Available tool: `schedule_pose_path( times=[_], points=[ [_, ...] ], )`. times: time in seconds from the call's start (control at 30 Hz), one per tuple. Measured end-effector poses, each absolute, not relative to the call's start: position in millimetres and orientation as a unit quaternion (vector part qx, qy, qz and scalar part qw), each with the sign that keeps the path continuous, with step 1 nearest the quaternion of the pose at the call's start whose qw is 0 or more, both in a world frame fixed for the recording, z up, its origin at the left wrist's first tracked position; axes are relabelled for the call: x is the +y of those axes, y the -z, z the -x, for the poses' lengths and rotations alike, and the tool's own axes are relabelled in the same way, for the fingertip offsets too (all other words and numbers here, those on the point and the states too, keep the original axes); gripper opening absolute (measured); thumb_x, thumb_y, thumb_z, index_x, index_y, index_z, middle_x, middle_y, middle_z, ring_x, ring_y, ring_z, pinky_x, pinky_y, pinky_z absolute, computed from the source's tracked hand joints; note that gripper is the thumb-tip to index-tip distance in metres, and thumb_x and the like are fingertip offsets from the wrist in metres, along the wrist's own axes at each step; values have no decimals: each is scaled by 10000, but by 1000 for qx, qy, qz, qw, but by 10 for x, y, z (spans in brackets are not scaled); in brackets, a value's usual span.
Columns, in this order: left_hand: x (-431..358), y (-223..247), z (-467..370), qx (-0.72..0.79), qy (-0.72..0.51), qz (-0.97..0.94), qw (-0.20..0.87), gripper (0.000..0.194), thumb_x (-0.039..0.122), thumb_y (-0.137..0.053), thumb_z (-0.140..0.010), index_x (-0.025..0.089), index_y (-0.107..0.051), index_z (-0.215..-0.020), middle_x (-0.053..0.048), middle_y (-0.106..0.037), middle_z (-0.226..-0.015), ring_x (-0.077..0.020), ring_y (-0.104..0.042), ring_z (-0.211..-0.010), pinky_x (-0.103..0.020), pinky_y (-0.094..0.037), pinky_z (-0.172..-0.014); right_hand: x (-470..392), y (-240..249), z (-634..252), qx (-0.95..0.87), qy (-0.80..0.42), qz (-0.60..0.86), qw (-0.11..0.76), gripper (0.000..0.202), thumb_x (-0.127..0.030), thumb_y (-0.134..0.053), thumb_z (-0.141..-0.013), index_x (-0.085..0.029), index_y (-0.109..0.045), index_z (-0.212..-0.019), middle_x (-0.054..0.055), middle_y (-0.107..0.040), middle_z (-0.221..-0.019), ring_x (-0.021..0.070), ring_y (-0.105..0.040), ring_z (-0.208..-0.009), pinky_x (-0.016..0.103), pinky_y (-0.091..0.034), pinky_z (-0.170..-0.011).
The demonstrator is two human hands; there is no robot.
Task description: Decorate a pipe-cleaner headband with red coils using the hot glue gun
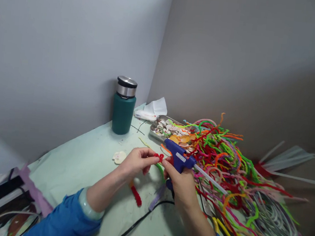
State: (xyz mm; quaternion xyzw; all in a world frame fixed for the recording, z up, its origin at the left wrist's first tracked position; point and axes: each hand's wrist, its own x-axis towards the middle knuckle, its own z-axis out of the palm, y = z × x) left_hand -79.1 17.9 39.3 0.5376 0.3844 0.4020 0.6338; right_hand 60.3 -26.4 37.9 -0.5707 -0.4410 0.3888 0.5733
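My left hand [136,163] pinches a small red fuzzy pipe cleaner [159,156], looped at its end, between thumb and fingers. My right hand [180,184] is closed round a blue hot glue gun [180,157]. Its orange nozzle points left, and a pale glue stick [210,179] juts from its back. The thumb and forefinger of that hand reach close to the red piece; whether they touch it I cannot tell. Below the hands, a short piece of red pipe cleaner [136,196] with an orange end lies on the table. A green strand [160,168] shows between the hands.
A dark green bottle [123,114] stands at the back. Behind the glue gun is a metal tray [156,133] of small pieces. A heap of coloured pipe cleaners [226,155] covers the right side. A black cord [138,223] crosses the table [71,161] in front.
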Motion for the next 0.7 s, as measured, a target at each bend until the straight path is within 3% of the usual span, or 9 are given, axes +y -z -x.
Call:
schedule_pose_path(
  times=[0.7],
  points=[
    [177, -269, 778, 396, -357, -671, 514, 226, 358, -623, -705, 134, -650, -719, 12, -542, -577, -75, -406, -500, -193, -280, -452, -267, -384, -598, -458, -360, 588, 562, 230, -360, -669, -683, -162, -579, -758, -35, -531, -508, 129, -494, -489, 245, -393, -503]
  ],
)
